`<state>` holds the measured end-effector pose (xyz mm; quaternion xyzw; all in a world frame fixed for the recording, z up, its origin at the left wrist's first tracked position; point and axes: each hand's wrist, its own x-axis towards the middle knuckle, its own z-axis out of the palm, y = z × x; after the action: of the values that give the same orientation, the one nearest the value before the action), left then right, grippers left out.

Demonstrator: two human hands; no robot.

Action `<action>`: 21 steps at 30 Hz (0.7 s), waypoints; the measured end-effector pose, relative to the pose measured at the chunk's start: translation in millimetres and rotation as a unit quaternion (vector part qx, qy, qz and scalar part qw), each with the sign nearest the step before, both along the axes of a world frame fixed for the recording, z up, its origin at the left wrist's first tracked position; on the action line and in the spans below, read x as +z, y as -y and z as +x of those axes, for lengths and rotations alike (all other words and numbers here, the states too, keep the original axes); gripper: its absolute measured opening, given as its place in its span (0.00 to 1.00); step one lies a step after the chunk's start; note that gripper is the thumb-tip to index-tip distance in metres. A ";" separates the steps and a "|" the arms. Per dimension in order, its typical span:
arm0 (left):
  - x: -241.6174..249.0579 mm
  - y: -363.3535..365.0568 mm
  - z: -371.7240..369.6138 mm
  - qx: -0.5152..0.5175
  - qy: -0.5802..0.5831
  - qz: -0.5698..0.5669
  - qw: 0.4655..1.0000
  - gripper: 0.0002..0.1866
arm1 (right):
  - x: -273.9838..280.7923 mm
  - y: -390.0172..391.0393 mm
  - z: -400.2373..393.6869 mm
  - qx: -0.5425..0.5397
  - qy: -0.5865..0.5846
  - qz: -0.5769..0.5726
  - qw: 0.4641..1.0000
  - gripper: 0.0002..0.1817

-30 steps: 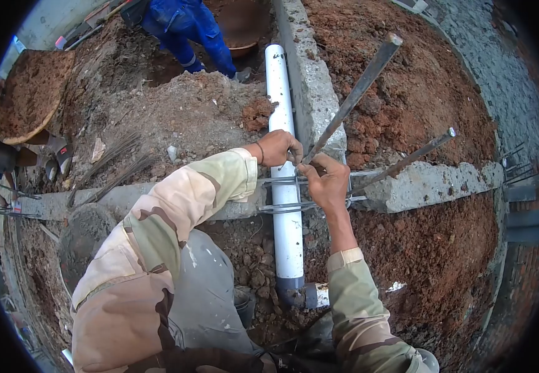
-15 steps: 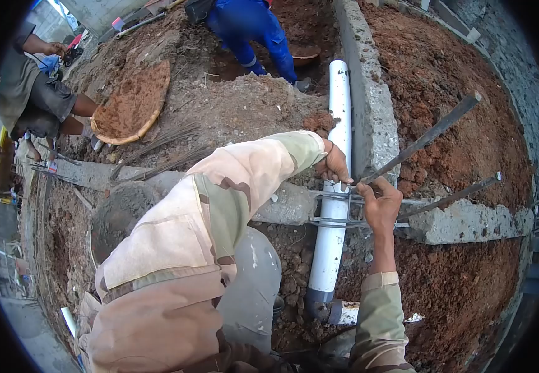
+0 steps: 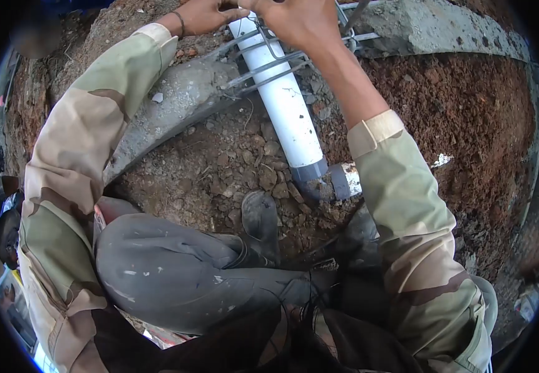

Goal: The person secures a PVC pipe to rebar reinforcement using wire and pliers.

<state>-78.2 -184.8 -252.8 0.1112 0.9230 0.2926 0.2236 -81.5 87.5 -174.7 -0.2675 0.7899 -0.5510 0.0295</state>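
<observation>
At the top edge of the view, my left hand and my right hand meet fingertip to fingertip above a white plastic pipe. Both are closed in a pinch, partly cut off by the frame, and whatever lies between the fingers is too small to make out. A thin bent steel rod hangs just below my right hand. Steel reinforcing bars cross over the pipe, bridging a gap between two concrete beam ends. The pipe's lower end sits in a grey elbow fitting.
One concrete beam runs off to the left, another to the right. Rubble and stones lie around the pipe, with red soil at right. My bent knee and a dark boot are below.
My view has tipped downward, so the pipe and hands appear higher and my legs show. The people and basin at upper left have mostly left the view. Both hands stay close together at the bars.
</observation>
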 end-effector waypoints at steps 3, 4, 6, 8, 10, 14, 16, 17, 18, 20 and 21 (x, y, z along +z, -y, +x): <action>40.9 -30.8 21.5 0.025 0.039 0.016 0.999 0.27 | -3.3 2.7 -4.8 0.011 -0.038 0.025 0.999 0.11; 41.7 -36.5 28.6 0.027 0.042 0.016 0.999 0.27 | -6.4 3.5 -4.6 0.012 -0.035 0.025 0.999 0.11; 50.5 -42.2 43.6 -0.112 -0.254 -0.093 0.956 0.31 | -6.8 9.0 -3.0 0.010 -0.143 0.026 0.989 0.11; 57.9 -51.0 66.8 -0.104 -0.321 -0.152 0.929 0.33 | -8.1 6.9 2.4 0.007 -0.156 0.043 0.987 0.11; 90.0 -55.5 76.7 -0.090 -0.296 -0.155 0.938 0.38 | -2.9 7.5 2.1 0.007 -0.095 0.037 0.995 0.11; 187.9 -118.3 120.4 0.181 -0.136 0.045 0.973 0.45 | -6.0 6.2 -6.3 0.024 -0.102 0.042 0.994 0.14; 230.0 -149.4 148.6 0.434 -0.146 0.156 0.875 0.21 | -9.9 6.5 -3.7 0.014 -0.122 0.040 0.992 0.16; 251.8 -157.6 163.8 0.348 -0.130 0.174 0.912 0.25 | -12.9 7.2 -0.4 -0.002 -0.111 0.047 0.993 0.15; 279.2 -181.2 173.5 0.235 -0.084 0.190 0.950 0.22 | -4.7 7.3 0.6 -0.014 -0.102 0.054 0.993 0.15; 295.1 -214.2 204.2 0.088 -0.072 0.222 0.968 0.22 | 7.6 2.2 4.6 0.005 -0.010 0.063 0.998 0.16; 297.7 -220.0 220.8 0.072 -0.074 0.231 0.967 0.21 | 2.6 5.1 2.9 0.008 -0.008 0.052 0.999 0.15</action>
<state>142.6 35.2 44.9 0.1142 0.8498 0.5045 0.1013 -78.7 82.4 -172.1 -0.2760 0.8153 -0.5073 0.0416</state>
